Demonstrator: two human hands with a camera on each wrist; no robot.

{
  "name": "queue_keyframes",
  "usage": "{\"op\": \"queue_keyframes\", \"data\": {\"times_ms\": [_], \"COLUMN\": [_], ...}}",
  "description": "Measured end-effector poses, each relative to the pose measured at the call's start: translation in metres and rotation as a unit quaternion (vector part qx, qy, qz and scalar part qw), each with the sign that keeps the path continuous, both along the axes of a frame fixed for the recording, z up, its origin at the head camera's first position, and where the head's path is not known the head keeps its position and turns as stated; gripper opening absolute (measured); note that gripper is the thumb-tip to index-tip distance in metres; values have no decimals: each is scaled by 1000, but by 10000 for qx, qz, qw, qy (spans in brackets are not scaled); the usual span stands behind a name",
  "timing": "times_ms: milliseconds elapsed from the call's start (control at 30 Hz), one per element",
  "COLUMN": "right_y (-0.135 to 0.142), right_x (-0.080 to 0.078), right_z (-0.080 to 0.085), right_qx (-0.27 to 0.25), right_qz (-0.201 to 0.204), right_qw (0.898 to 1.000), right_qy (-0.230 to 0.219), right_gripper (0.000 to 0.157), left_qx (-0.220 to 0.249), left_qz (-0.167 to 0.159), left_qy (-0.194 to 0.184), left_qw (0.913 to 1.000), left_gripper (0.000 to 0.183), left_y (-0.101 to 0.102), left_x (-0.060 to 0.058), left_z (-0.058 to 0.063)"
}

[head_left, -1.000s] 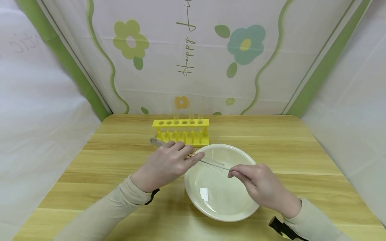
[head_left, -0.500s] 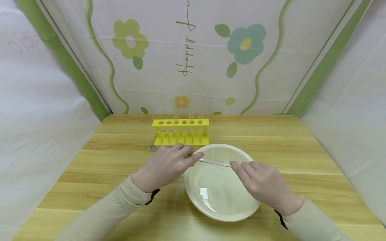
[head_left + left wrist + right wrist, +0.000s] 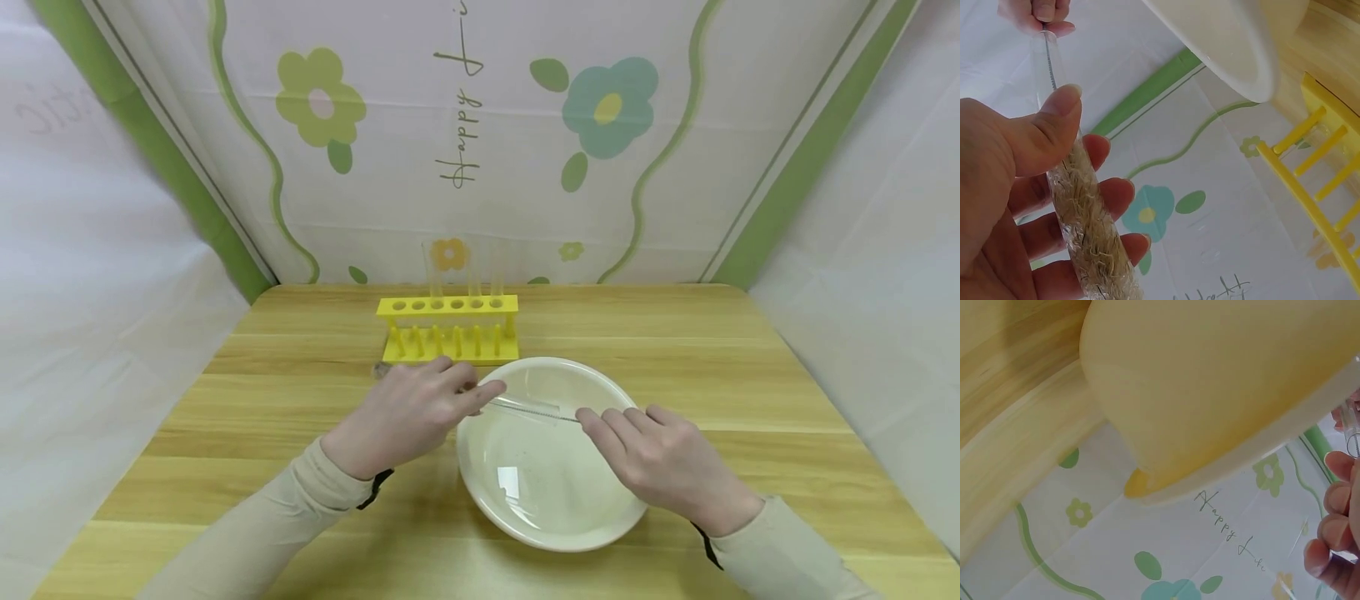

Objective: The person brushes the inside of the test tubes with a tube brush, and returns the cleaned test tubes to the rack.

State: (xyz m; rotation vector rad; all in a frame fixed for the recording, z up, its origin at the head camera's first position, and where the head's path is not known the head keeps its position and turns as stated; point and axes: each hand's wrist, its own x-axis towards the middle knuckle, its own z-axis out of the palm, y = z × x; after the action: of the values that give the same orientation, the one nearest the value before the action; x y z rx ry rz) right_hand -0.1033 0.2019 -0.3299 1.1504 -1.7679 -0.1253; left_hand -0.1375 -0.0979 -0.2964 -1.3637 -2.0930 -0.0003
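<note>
My left hand (image 3: 416,412) holds a clear glass test tube (image 3: 1040,59), thumb on one side and fingers curled along the other. Inside the tube sits a test tube brush, its pale bristles (image 3: 1088,219) filling the length below the thumb in the left wrist view. The brush's thin wire handle (image 3: 568,418) comes out of the tube's mouth. My right hand (image 3: 667,458) grips that wire from above with curled fingers, just right of the mouth. The tube lies nearly level over a white basin (image 3: 551,542); its left end is partly hidden behind the left hand.
Behind the basin stands a yellow test tube rack (image 3: 450,305) with 3 clear test tubes (image 3: 498,267) in it. The wooden table (image 3: 712,367) meets a flower-printed curtain (image 3: 517,192) at the back, and white cloth hangs at both sides.
My right hand has turned from a fingertip pinch to an overhand grip on the wire. The tube's left end has dropped slightly; the left hand has barely moved.
</note>
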Motion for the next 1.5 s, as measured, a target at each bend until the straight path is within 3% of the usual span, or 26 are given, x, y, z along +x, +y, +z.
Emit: {"op": "queue_keyframes", "data": {"times_ms": [533,867,1300,1500], "right_y": [7,26,36,43], "right_x": [-1,0,3,5], "right_z": [1,-3,-3,-6], "right_qx": [-336,-465,-614,-698], "right_qz": [265,54,33,12], "right_qw": [9972,9947,9934,9921], "right_qy": [-613,-912,-972,-1043], "right_gripper": [27,32,35,36], "left_qx": [-69,51,-88,-137], "left_qz": [35,234,369,413], "left_qy": [-24,19,-46,-179], "left_qw": [10000,9997,9993,9989], "left_gripper": [34,31,30,38], "left_y": [-2,-14,-16,-19], "left_x": [-1,-10,-11,-12], "left_z": [6,6,7,7]}}
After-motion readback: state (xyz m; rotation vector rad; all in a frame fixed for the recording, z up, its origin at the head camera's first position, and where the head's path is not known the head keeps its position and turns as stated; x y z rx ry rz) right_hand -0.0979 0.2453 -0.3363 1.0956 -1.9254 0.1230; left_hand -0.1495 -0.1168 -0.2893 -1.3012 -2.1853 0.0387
